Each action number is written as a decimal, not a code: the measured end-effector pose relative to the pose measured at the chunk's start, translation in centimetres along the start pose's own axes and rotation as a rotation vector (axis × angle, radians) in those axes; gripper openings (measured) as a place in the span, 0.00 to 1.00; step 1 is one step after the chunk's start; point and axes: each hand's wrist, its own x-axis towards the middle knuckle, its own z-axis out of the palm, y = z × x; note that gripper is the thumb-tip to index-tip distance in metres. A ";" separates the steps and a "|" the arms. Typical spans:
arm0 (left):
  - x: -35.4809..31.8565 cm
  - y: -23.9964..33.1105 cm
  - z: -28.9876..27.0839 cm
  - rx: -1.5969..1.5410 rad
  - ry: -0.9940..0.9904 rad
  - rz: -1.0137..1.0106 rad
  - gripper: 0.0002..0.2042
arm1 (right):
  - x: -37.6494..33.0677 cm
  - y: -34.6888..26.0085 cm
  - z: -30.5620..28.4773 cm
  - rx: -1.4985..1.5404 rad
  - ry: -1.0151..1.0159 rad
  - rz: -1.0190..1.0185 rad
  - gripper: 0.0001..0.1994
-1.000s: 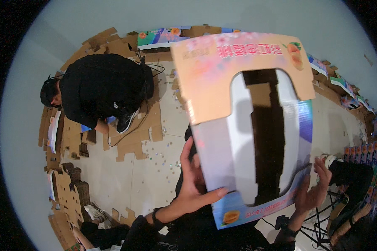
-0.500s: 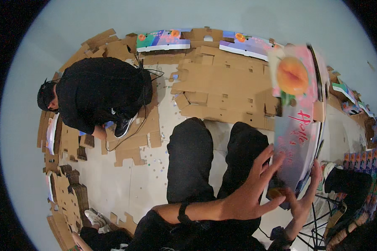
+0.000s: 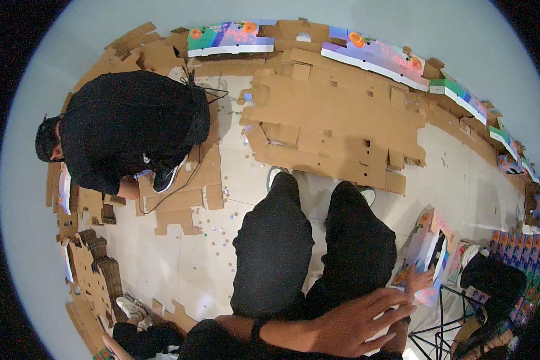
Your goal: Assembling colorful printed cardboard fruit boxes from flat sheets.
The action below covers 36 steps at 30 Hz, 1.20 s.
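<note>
Fingers of my bare left hand (image 3: 354, 324) were loosely spread, near my bare right hand (image 3: 421, 279), whose fingers lay against a pink, purple and white printed cardboard box (image 3: 424, 245); whether they pinched it, I couldn't tell. It was low at my right, near a co-worker's black-trousered leg (image 3: 495, 275). Beyond my black-trousered knees (image 3: 349, 201), flat brown cardboard sheets (image 3: 336, 114) lay on the pale tiled floor (image 3: 207, 270).

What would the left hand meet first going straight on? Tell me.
Probably the near end of the printed box. In the picture the left hand overlaps the right hand near its wrist, though, so with depth unclear that might come first.
</note>
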 end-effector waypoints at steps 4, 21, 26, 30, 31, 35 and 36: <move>0.6 -0.2 -0.2 0.027 0.029 0.068 0.30 | 1.9 -2.8 6.6 0.287 -0.069 -0.141 0.44; 0.2 -0.3 -1.6 0.434 -0.114 0.201 0.24 | 14.9 -24.1 17.9 0.943 -0.595 0.015 0.49; 0.0 -0.2 -1.6 0.168 -0.153 0.037 0.25 | 16.3 -22.3 22.0 0.230 -0.308 -0.041 0.48; 0.0 -0.9 -1.3 0.014 -0.117 0.127 0.25 | 15.4 -20.8 23.5 0.777 -0.499 0.054 0.44; 0.0 -0.9 -1.3 0.053 -0.125 0.101 0.26 | 14.6 -20.8 23.0 0.786 -0.420 -0.017 0.44; 0.0 -0.4 -1.4 0.158 -0.161 0.043 0.27 | 11.7 -22.2 19.6 0.636 -0.125 -0.204 0.41; 0.0 -0.3 -1.4 0.172 -0.165 0.044 0.27 | 11.5 -22.7 18.9 0.619 -0.058 -0.216 0.40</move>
